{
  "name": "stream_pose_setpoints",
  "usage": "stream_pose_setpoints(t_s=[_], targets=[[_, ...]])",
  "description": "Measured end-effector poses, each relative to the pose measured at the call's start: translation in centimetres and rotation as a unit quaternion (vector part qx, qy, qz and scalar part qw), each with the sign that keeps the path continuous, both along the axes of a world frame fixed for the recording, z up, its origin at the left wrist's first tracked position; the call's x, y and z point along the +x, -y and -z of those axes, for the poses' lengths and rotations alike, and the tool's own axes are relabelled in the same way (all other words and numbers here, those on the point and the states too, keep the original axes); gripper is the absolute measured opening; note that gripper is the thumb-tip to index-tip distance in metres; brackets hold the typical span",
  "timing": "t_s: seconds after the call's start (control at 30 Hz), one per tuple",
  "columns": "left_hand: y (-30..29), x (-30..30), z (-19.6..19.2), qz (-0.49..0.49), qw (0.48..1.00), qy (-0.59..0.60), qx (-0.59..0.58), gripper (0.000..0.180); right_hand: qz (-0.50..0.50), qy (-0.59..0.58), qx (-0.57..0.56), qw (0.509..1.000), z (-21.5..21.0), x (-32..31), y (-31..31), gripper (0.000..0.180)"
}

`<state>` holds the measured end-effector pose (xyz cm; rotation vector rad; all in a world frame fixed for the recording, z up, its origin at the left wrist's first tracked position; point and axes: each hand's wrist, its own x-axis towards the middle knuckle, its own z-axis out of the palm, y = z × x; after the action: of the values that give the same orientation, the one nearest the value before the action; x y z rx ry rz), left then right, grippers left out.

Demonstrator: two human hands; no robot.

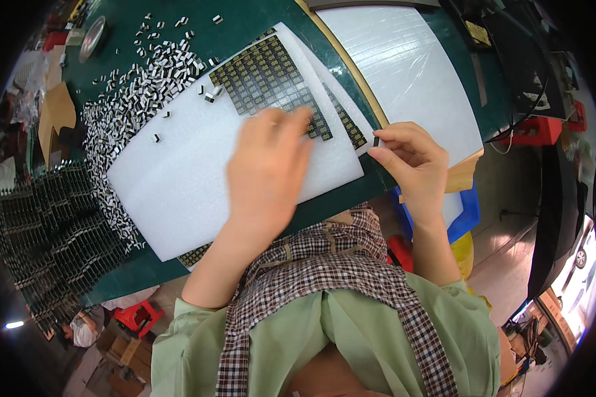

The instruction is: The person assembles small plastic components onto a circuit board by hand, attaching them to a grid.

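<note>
Closest to the viewer are the wearer's light green shirt [185,344] and brown-and-white checked apron [324,278], seen from above. The left hand [268,175] is blurred over a white foam sheet [179,185], its fingers at the lower part of a black printed sheet [265,76]; whether it grips anything cannot be told. The right hand [414,159], just past the foam's right corner, pinches a small dark piece [376,141] between thumb and index finger.

The black printed sheet lies on the foam, covered in rows of repeated gold marks too small to read. A second foam sheet [321,74] shows beneath, with another gold-marked black sheet [346,122] between the two layers. A few loose black-and-silver blocks [210,94] sit on the upper foam. To its left, many more form a spreading heap [165,69] on the green tabletop [238,16], beside rows of dark strips [53,225].

Right of the foam, beyond a tan strip [347,59], lies a broad white sheet [404,59] with a glossy surface. Below the table edge is a blue crate [469,212]. At the far upper left stands a round metal dish [93,40]; at the upper right, a yellow patch [477,33] bears dark marks, illegible here. In the lower-left background are a red stool [139,317] and another person [85,329].
</note>
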<state>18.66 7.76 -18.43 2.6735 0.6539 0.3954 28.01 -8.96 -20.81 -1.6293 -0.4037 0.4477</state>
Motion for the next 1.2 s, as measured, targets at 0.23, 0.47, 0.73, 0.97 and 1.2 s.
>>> stream_pose_setpoints(t_s=[0.23, 0.47, 0.73, 0.97, 1.2], targets=[[2.1, 0.7, 2.1, 0.243, 0.949, 0.001, 0.200, 0.025, -0.003, -0.074, 0.027, 0.997, -0.1, 0.1, 0.4, 0.021], [-0.7, 0.7, 0.8, 0.068, 0.775, 0.067, -0.625, 0.016, -0.006, 0.050, 0.044, 0.998, -0.1, -0.8, -0.8, 0.022], [-1.1, -0.2, 1.4, -0.016, 0.580, 0.037, -0.813, 0.016, -0.044, 0.279, -0.001, 0.959, -0.8, -1.1, -2.8, 0.024], [-0.9, -0.7, 1.4, -0.010, 0.577, 0.038, -0.815, 0.016, -0.045, 0.272, 0.003, 0.961, -0.7, -1.5, -2.7, 0.024], [-0.3, -0.6, 1.6, -0.007, 0.586, 0.037, -0.809, 0.015, -0.041, 0.268, -0.011, 0.962, -0.5, -1.6, -2.2, 0.024]])
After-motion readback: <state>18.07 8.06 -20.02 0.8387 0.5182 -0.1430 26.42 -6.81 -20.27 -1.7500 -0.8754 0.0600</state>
